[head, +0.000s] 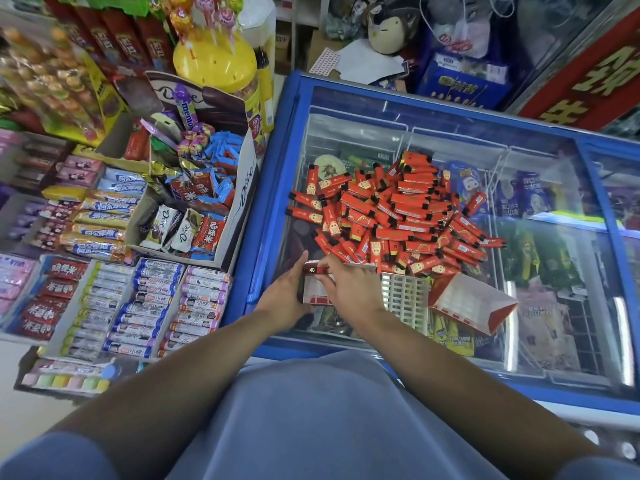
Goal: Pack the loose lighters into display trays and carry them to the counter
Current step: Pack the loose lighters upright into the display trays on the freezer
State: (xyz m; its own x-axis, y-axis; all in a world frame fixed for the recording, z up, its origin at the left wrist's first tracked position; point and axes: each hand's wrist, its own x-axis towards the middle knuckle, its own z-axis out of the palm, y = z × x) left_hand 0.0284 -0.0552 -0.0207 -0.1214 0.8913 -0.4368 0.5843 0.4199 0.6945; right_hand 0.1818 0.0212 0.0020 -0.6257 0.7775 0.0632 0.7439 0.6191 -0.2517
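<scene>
Barely begun, with the left hand (287,292) steadying a red-and-white cardboard display tray (313,293) while the right hand (349,287) pinches one red lighter (316,270) over it, the heap of loose red lighters (398,220) lies unpacked just beyond both.

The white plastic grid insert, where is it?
The white plastic grid insert lies on the freezer's glass lid, just right of the right hand, below the red lighter pile.

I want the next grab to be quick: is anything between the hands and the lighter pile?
Nothing visible. The lighter pile lies open on the freezer lid, just beyond both hands, left and right, at the tray.
</scene>
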